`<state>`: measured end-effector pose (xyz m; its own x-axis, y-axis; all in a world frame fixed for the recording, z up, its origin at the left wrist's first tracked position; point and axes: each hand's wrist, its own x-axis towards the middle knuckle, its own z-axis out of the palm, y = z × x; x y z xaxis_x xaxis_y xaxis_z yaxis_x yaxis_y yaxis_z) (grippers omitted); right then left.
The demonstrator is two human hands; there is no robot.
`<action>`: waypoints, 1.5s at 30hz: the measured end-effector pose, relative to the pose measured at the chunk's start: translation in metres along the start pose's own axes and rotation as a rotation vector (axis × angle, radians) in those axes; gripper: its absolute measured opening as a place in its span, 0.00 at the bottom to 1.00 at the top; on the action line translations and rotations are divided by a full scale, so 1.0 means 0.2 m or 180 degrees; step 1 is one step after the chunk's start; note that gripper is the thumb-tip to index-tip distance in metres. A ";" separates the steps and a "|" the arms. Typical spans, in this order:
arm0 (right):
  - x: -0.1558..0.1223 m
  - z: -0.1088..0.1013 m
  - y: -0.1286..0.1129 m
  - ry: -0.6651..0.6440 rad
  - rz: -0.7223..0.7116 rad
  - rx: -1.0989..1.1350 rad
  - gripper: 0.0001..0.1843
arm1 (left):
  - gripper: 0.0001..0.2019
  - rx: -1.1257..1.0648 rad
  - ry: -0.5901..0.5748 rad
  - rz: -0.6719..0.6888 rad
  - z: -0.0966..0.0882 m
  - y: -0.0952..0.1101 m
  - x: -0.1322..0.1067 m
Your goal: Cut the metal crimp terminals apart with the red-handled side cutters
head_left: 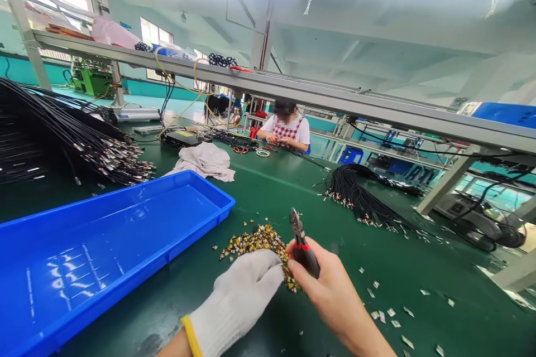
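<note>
My right hand (329, 284), bare, is closed round a pair of pliers (300, 234) with red and black handles, the metal jaws pointing up and away from me. Its thumb and fingertips come close to my left hand. My left hand (247, 284) wears a white knitted glove with a yellow cuff, its fingers pinched together. Whatever is in that pinch is too small or hidden to name. Just beyond both hands lies a heap of small yellow, black and silvery parts (255, 240) on the green table, partly covered by the glove.
A blue tray (167, 256) stands at left, with a crumpled white cloth (205, 159) behind it. Bundles of black cables lie far left (104, 150) and right (360, 195). Small flat pieces (391, 312) are scattered at right. A co-worker (287, 125) sits across the table.
</note>
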<state>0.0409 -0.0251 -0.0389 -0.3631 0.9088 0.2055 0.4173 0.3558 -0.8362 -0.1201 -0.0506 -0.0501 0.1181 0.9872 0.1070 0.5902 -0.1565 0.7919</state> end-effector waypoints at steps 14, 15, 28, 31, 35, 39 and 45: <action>0.02 0.04 0.00 -0.0527 -0.0109 -0.0231 0.17 | 0.15 -0.0680 0.0908 0.0102 -0.10 0.00 0.00; 0.02 0.05 0.00 -0.0560 -0.0112 -0.0268 0.17 | 0.15 -0.0675 0.0933 0.0101 -0.10 0.00 0.00; 0.01 0.08 0.05 -0.0640 -0.0232 -0.0648 0.20 | 0.15 -0.0571 0.1070 0.0146 -0.10 0.00 -0.01; 0.01 0.08 0.07 -0.0487 -0.0218 -0.0672 0.19 | 0.15 -0.0552 0.1074 0.0117 -0.10 -0.01 -0.02; 0.01 0.07 0.08 -0.0489 -0.0244 -0.0628 0.19 | 0.15 -0.0537 0.1104 0.0071 -0.09 -0.01 -0.01; 0.01 0.07 0.08 -0.0593 -0.0149 -0.0709 0.22 | 0.15 -0.0587 0.1139 0.0091 -0.08 -0.02 0.00; 0.01 0.07 0.06 -0.0638 -0.0125 -0.0701 0.20 | 0.15 -0.0556 0.1047 0.0137 -0.09 -0.01 -0.01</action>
<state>0.0329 -0.0227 -0.0562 -0.5307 0.8400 0.1128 0.5623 0.4485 -0.6948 -0.1362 -0.0521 -0.0414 -0.1398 0.9413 0.3074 0.4418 -0.2186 0.8701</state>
